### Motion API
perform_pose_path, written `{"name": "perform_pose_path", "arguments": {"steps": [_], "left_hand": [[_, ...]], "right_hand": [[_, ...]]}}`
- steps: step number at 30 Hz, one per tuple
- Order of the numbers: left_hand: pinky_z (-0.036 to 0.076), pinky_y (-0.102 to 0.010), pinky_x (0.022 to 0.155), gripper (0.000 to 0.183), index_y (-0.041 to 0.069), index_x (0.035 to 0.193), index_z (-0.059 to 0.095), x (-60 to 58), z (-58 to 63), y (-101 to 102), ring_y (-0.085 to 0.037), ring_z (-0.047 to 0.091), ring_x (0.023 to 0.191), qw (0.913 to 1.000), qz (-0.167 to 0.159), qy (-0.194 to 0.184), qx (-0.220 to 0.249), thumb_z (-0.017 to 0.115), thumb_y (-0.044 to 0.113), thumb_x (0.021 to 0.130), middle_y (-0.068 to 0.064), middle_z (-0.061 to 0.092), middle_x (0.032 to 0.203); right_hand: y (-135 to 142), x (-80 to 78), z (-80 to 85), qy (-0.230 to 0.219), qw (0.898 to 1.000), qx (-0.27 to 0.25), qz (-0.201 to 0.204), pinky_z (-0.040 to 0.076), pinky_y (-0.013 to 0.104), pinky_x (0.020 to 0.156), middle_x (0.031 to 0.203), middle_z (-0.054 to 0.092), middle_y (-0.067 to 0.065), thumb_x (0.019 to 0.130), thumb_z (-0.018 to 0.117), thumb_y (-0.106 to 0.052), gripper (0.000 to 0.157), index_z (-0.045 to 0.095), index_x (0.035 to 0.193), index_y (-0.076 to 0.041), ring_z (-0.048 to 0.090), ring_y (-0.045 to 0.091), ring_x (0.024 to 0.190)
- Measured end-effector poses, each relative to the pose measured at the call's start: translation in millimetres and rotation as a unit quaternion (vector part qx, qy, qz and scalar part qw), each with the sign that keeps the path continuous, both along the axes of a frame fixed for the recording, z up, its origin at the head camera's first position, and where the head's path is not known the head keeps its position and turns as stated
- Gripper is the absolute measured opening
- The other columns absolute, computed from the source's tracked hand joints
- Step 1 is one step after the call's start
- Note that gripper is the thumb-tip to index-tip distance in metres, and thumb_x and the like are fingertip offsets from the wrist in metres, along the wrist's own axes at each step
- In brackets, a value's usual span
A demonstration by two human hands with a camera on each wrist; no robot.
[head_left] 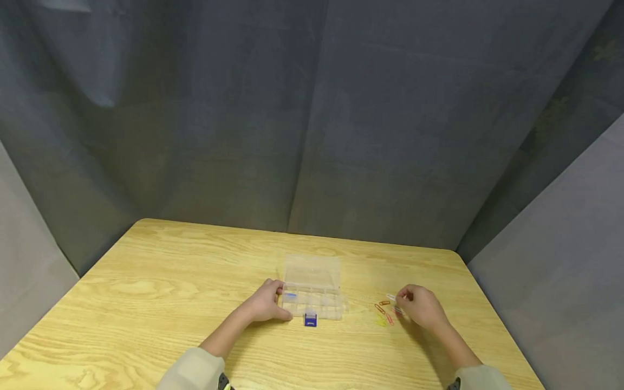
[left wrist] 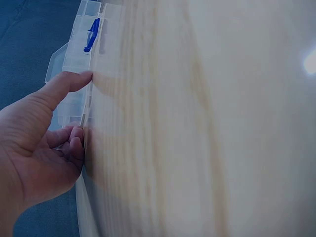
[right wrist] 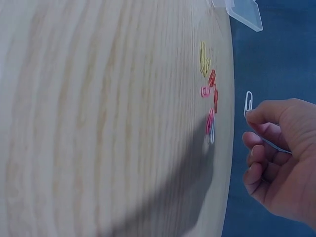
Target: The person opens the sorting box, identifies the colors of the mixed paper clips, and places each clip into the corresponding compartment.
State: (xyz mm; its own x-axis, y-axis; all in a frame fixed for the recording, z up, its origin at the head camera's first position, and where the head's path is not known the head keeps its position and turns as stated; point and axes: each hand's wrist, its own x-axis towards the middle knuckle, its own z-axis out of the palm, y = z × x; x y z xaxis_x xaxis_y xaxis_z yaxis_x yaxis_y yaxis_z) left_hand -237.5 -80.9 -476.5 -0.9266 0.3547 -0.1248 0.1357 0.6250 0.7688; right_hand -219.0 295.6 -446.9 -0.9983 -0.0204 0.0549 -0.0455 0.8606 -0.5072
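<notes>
A clear plastic compartment box (head_left: 324, 311) lies on the table with its lid raised at the back and a blue latch (head_left: 310, 320) at the front. Something small and blue (head_left: 290, 296) sits in its back left compartment. My left hand (head_left: 263, 304) grips the box's left end, thumb at the front edge and the other fingers curled by the side. Between thumb and forefinger, my right hand (right wrist: 284, 148) pinches a white paper clip (right wrist: 248, 101), held up off the table. Close by it lie loose paper clips: yellow (right wrist: 203, 58), red (right wrist: 216, 98), pink (right wrist: 210, 122) and white.
The wooden table (head_left: 146, 292) spreads out around the box and the clips. Behind it hangs a dark grey curtain (head_left: 234, 135), and a lighter panel (head_left: 560, 244) stands along the right side.
</notes>
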Motion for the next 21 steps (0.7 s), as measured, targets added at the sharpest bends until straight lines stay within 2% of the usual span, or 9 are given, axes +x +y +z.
{"name": "perform_pose_path", "arguments": {"steps": [4, 10, 18, 21], "left_hand": [[0.042, -0.036, 0.081, 0.076, -0.003, 0.129, 0.044, 0.4, -0.9, 0, -0.021, 0.044, 0.094, 1.0, -0.002, 0.001, 0.0, 0.082, 0.023, 0.069, -0.008, 0.045, 0.111], [0.043, -0.038, 0.082, 0.076, -0.003, 0.13, 0.043, -0.3, -0.5, -1, -0.021, 0.046, 0.096, 1.0, 0.0, 0.001, 0.0, 0.082, 0.023, 0.069, -0.008, 0.046, 0.112], [0.043, -0.038, 0.083, 0.077, -0.003, 0.13, 0.043, -1.4, -0.9, 0, -0.022, 0.046, 0.096, 1.0, -0.001, 0.0, 0.002, 0.082, 0.023, 0.069, -0.008, 0.046, 0.112], [0.043, -0.038, 0.083, 0.077, -0.003, 0.13, 0.043, -1.8, -1.4, 0, -0.022, 0.046, 0.096, 1.0, 0.0, -0.003, 0.004, 0.082, 0.023, 0.069, -0.008, 0.046, 0.113]], "right_hand": [[-6, -1.1, 1.9, 0.003, 1.0, -0.001, 0.015, 0.034, 0.025, 0.048, 0.062, 0.05, 0.0, 0.088, 0.058, -0.016, 0.012, 0.064, 0.09, -0.005, 0.04, 0.01, 0.05], [-17, -4.8, 2.7, -0.01, 0.999, -0.023, 0.031, 0.034, 0.025, 0.046, 0.056, 0.055, 0.005, 0.089, 0.057, -0.014, 0.011, 0.063, 0.091, -0.005, 0.041, 0.011, 0.045], [-30, -9.0, 2.5, 0.004, 0.999, 0.005, 0.04, 0.032, 0.025, 0.048, 0.065, 0.052, -0.001, 0.089, 0.06, -0.016, 0.009, 0.065, 0.089, -0.008, 0.041, 0.011, 0.051], [-35, -8.5, 5.0, 0.004, 0.999, 0.0, 0.047, 0.032, 0.025, 0.047, 0.066, 0.053, 0.0, 0.089, 0.06, -0.016, 0.01, 0.065, 0.09, -0.007, 0.042, 0.012, 0.05]]}}
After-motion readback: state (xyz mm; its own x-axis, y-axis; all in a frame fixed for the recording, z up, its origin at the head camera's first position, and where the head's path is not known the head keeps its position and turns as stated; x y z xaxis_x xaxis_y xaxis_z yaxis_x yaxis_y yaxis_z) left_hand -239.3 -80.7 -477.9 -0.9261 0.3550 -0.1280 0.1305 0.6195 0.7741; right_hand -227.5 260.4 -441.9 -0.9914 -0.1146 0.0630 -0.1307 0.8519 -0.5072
